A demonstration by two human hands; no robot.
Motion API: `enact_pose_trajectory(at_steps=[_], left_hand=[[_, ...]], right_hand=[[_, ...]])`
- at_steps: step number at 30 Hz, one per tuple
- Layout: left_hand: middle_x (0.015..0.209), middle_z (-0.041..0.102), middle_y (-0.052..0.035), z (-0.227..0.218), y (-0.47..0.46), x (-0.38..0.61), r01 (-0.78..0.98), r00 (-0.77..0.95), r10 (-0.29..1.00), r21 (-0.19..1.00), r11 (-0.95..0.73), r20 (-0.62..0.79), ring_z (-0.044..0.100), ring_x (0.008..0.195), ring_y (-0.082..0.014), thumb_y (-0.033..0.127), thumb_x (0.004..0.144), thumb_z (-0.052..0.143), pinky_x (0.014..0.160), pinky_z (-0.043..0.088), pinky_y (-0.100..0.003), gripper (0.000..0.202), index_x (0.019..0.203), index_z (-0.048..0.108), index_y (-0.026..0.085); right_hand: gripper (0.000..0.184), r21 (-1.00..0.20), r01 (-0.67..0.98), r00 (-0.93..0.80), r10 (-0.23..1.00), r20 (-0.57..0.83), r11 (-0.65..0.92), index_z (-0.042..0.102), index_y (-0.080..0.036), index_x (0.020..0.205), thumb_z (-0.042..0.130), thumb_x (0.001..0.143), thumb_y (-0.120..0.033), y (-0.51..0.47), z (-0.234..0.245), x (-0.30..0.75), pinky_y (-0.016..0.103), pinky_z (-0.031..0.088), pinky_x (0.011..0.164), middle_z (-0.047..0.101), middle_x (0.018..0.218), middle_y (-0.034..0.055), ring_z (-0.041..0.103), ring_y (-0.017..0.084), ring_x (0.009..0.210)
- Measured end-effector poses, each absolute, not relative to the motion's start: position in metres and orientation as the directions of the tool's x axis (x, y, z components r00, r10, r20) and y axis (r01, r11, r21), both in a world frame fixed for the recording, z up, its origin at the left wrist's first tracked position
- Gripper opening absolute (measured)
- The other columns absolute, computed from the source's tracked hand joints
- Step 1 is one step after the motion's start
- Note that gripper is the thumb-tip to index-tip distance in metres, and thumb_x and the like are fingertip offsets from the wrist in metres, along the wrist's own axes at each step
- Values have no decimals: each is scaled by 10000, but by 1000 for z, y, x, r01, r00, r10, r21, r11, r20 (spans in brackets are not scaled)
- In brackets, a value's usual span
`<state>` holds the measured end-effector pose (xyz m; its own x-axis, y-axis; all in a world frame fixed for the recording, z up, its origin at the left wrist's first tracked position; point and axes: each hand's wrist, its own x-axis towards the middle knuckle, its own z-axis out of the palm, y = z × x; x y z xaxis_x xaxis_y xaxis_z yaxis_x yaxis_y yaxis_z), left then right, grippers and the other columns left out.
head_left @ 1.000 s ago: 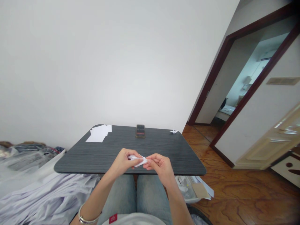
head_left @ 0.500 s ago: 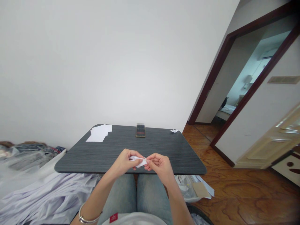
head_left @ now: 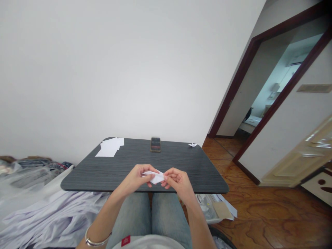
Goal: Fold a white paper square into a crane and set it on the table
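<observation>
A small piece of folded white paper is held between my two hands, above the near part of the dark table. My left hand grips its left side, with the thumb on top and the fingers behind. On the right, my right hand pinches the paper's right tip between thumb and fingers. Parts of the paper are hidden behind the fingers of my left hand.
White paper sheets lie at the table's far left. A phone-like device stands at the back middle. A small folded white paper figure sits at the far right corner. Below right is a bin with papers; bagged cloth lies left.
My right hand has shifted slightly right, and more of the folded paper's flat face shows between the hands. Both hands keep their hold on it.
</observation>
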<state>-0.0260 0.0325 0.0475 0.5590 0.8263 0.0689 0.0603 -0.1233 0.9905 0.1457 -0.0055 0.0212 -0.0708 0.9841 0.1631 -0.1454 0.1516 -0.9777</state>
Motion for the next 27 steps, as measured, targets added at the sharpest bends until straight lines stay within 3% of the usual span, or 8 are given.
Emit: enact_pose_trajectory(at_steps=[8, 18, 27], left_hand=[[634, 603, -6, 50, 26, -20, -87, 570, 817, 995, -53, 94, 560, 567, -121, 331, 767, 522, 469, 477, -215, 306, 997, 431, 151], [603, 577, -5, 49, 26, -17, -14, 516, 846, 989, -149, 135, 538, 543, -107, 337, 759, 536, 480, 469, -216, 219, 783, 492, 124], [630, 577, -3, 49, 23, -16, -25, 521, 831, 977, -210, 192, 546, 563, -115, 356, 796, 477, 505, 463, -225, 233, 876, 485, 138]], right_hand=[[227, -977, -174, -10, 991, 130, 126, 597, -119, 642, 685, 629, -328, -3, 21, 140, 172, 457, 388, 627, 487, 12, 557, 91, 388], [268, -977, -161, 11, 990, 143, 143, 582, -126, 651, 695, 601, -364, -3, 23, 135, 169, 456, 379, 604, 478, -8, 561, 94, 381], [238, -974, -143, 62, 984, 169, 176, 586, -133, 637, 702, 602, -338, -1, 22, 132, 174, 456, 378, 590, 447, -14, 559, 100, 375]])
